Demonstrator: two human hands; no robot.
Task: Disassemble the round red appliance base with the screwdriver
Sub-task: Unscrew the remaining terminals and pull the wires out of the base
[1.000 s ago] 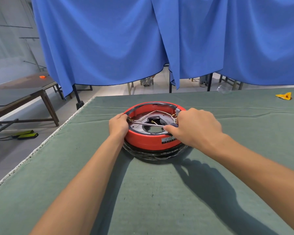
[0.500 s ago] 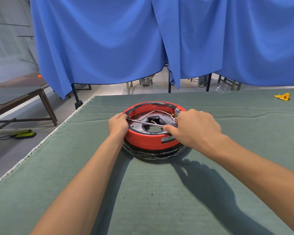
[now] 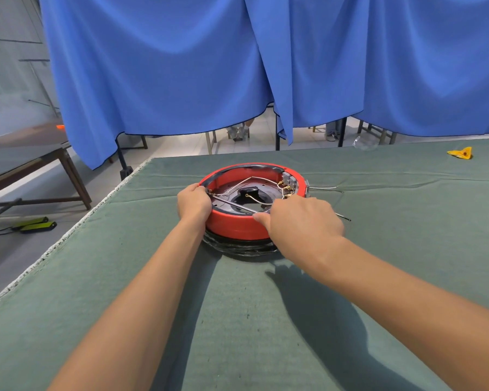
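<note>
Left hand (image 3: 194, 203) curled on red base (image 3: 237, 228) rim, right hand (image 3: 302, 224) around screwdriver (image 3: 235, 205)

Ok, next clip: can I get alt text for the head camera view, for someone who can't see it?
A person's left hand grips the left rim of a round red appliance base on a green cloth-covered table, while the right hand holds a thin metal screwdriver angled across the base's open, wired interior. Blue curtains hang behind.

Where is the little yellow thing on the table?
In the head view, the yellow thing lies far off on the right side of the green table, near its back edge, well away from the red base and both hands.
</note>
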